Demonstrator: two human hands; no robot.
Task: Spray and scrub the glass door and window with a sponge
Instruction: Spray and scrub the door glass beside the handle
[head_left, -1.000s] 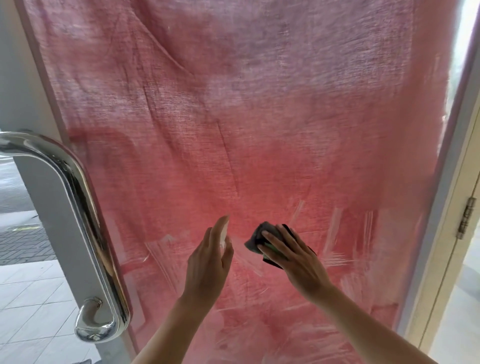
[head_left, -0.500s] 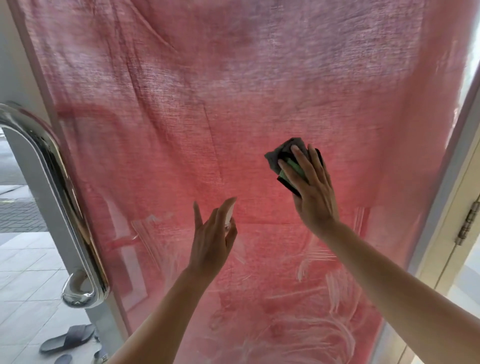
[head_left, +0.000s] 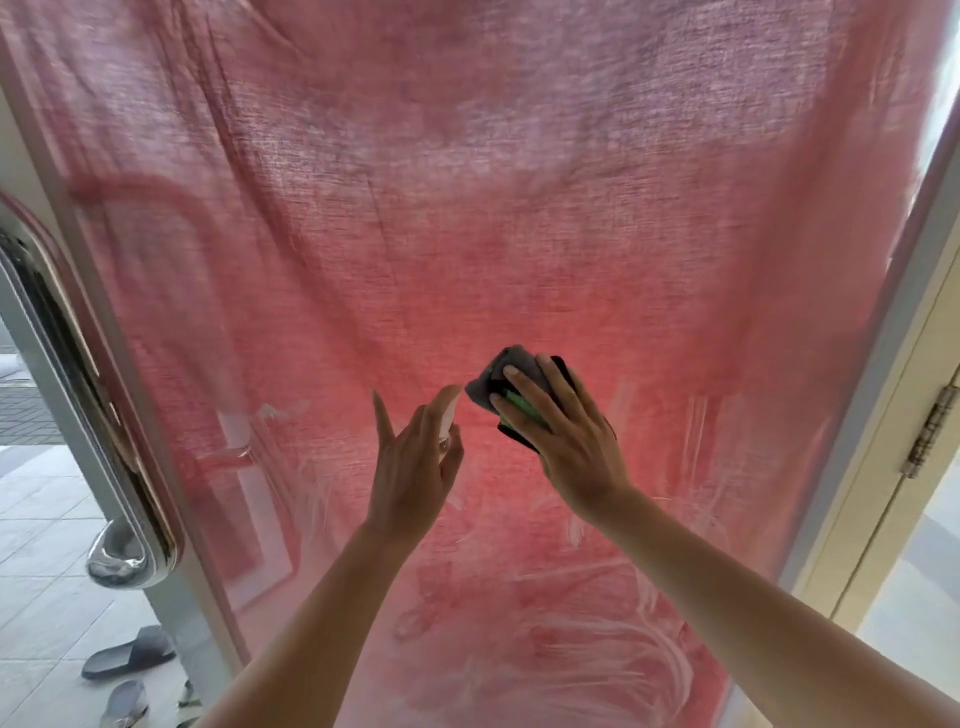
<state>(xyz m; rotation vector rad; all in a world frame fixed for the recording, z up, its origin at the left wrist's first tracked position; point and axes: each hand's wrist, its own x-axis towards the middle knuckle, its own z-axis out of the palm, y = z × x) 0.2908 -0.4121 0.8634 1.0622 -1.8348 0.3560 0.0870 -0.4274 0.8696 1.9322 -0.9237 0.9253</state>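
Note:
The glass door (head_left: 467, 208) fills the view, with a pink-red cloth hanging behind the pane. White streaky smears cover its lower part. My right hand (head_left: 571, 441) presses a dark grey and green sponge (head_left: 511, 371) flat against the glass at mid height, fingers spread straight over it. Just left of it, my left hand (head_left: 415, 467) grips a small whitish spray bottle (head_left: 451, 413), mostly hidden by the fingers, with the index finger stretched upward.
A curved chrome door handle (head_left: 104, 441) runs down the door's left edge. Grey slippers (head_left: 130, 660) lie on the tiled floor outside at the lower left. The cream door frame with a metal hinge (head_left: 932, 431) stands at the right.
My right hand swept the sponge up the glass, then back down and left beside my left hand. The left hand kept its hold on the bottle and barely moved.

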